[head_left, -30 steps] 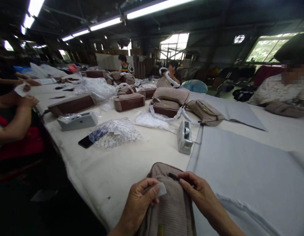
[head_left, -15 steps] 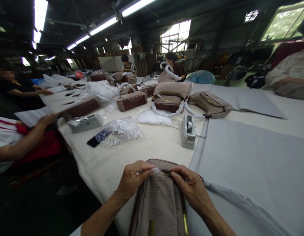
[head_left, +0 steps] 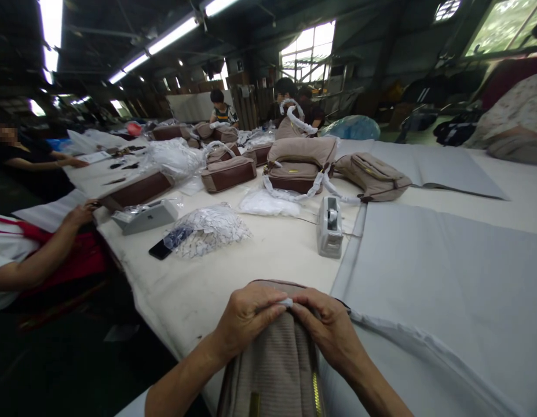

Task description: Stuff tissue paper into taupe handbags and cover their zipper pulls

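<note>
A brown ribbed bag with a gold zipper along its right side stands upright right in front of me. At its top, my left hand pinches a small piece of white translucent wrapping between thumb and fingertips. My right hand meets it there, thumb and forefinger closed on the dark zipper pull, which the fingers and the wrapping now cover. Both sets of fingertips almost touch, just above the fabric.
Beyond the bag stand a grey tape dispenser and a plastic bag of small white pieces beside a phone. Grey sheets lie to the right. Brown handbags sit farther back. Co-workers are around the table, one arm at left.
My hands have come together: the white wrapping in my left fingers has moved right onto the dark zipper pull in my right, hiding it. The view has shifted slightly.
</note>
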